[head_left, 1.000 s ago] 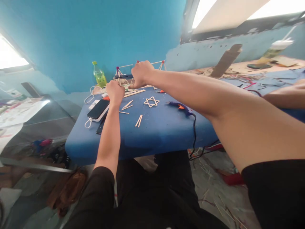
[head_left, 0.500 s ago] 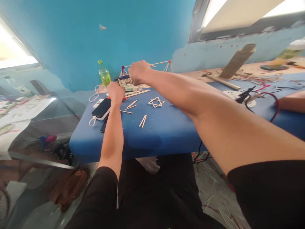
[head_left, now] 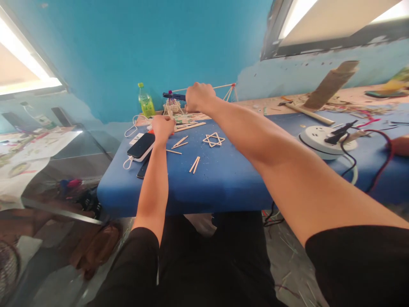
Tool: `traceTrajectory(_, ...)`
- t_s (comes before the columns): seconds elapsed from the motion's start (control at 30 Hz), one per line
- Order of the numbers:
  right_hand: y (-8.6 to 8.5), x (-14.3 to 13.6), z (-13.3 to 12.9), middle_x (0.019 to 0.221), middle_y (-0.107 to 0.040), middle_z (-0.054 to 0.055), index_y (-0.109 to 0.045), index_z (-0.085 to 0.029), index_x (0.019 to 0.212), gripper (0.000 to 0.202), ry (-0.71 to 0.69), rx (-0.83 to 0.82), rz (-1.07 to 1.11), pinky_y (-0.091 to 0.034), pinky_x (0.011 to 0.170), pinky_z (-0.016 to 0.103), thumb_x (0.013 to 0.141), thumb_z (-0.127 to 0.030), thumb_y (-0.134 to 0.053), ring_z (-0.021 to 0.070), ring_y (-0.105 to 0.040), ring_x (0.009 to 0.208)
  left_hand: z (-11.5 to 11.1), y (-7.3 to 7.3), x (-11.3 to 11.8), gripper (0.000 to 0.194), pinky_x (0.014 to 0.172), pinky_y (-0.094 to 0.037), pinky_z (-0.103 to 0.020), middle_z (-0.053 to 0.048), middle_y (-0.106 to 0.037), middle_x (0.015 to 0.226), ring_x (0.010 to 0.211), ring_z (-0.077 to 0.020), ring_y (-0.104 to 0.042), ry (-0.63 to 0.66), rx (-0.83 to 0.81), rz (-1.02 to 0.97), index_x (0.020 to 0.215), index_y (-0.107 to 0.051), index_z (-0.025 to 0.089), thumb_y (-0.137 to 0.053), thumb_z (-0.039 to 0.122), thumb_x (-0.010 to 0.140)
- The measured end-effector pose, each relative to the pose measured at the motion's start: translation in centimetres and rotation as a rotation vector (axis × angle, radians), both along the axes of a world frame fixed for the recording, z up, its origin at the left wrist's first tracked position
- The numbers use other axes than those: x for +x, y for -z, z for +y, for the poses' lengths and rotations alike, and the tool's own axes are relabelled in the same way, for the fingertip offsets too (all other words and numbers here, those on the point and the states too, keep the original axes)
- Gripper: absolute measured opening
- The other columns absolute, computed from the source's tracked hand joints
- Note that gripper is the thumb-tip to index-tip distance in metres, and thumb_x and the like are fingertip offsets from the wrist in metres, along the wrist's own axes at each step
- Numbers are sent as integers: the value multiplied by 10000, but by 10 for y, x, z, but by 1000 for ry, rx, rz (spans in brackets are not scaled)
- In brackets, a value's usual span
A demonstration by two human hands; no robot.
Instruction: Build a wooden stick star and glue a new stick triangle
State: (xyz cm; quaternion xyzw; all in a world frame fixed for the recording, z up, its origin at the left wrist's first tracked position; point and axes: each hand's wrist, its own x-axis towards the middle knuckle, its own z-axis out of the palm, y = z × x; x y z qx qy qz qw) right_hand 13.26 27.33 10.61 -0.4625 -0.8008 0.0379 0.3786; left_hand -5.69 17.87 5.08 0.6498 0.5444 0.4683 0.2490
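My right hand [head_left: 200, 97] is closed around a slim dark tool [head_left: 174, 96], which points left above the back of the table; its exact kind is unclear. Below it and nearer to me, my left hand [head_left: 162, 127] is closed on a short wooden stick [head_left: 171, 114] that pokes up past the fingers. Behind both hands stands a small stick structure [head_left: 170, 106], partly hidden. A six-pointed star of sticks [head_left: 214, 140] lies flat on the blue table [head_left: 223, 179]. Loose sticks [head_left: 194, 164] lie nearby, and more [head_left: 180, 142] are beside my left forearm.
Left of my forearm are a phone [head_left: 141, 146] on a white case and a green-capped bottle [head_left: 146, 101]. To the right sit a white power strip [head_left: 319, 140] with cables, a hammer [head_left: 308, 113] and a cardboard tube [head_left: 332, 85]. Another person's hand [head_left: 399, 146] shows at the right edge.
The dark tool has lifted away from the stick at my left hand, with my right hand rising slightly. The whole view has shifted a little, showing more of the power strip.
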Motion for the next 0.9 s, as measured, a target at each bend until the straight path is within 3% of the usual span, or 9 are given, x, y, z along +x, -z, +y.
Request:
traceTrajectory(0.13,1,-8,-34,836,-610,116,-548,-170,711,342,291,-26,14,-524,1141,540,723,-195,-888,349,-682,1142,-2,0,13,186,785,-614,-351,-19,-640,612,821,-257,-752,55,-42,-152,692,-701,205,-837,328,726)
traceTrajectory(0.2,4,-11,-53,830,-614,100,-582,-168,764,251,334,-19,69,-579,1052,451,830,-248,-811,283,-697,1041,-6,-1,21,205,779,-630,-333,-19,-685,668,760,-205,-733,120,-62,-229,738,-732,187,-862,344,720)
traceTrajectory(0.27,9,-10,-72,754,-580,51,-600,-189,795,190,262,-47,265,-617,868,354,894,-284,-731,206,-666,842,-12,-3,27,246,767,-640,-310,-23,-727,727,717,-161,-714,200,-74,-293,749,-747,175,-898,363,703)
traceTrajectory(0.37,23,-4,-98,696,-552,-4,-623,-219,840,166,-19,-211,711,-521,570,252,899,-363,-682,121,-512,583,-22,-5,31,284,724,-642,-281,-21,-753,760,695,-137,-712,319,-86,-350,722,-754,169,-946,370,661)
traceTrajectory(0.43,33,2,-112,696,-564,-16,-621,-225,839,233,-201,-314,859,-459,489,244,844,-436,-718,95,-456,517,-28,-5,31,274,699,-639,-270,-16,-752,746,681,-130,-711,381,-97,-364,710,-764,168,-958,351,651)
traceTrajectory(0.5,41,8,-121,675,-573,-22,-615,-228,828,302,-289,-371,882,-447,473,246,761,-469,-784,92,-464,501,-31,-5,32,231,689,-636,-261,-14,-754,737,665,-120,-705,425,-111,-362,714,-780,166,-951,314,664)
traceTrajectory(0.63,52,16,-128,607,-570,-36,-601,-234,809,387,-315,-416,872,-440,465,244,646,-442,-883,105,-487,501,-34,-2,34,133,644,-614,-228,-8,-755,721,634,-101,-686,489,-151,-315,717,-801,162,-913,232,697)
traceTrajectory(0.9,71,31,-120,591,-566,-33,-614,-205,793,296,-288,-436,869,-423,442,218,669,-262,-877,97,-515,499,-31,9,40,81,648,-638,-245,-17,-744,707,622,-106,-700,541,-190,-225,721,-799,121,-863,120,770)
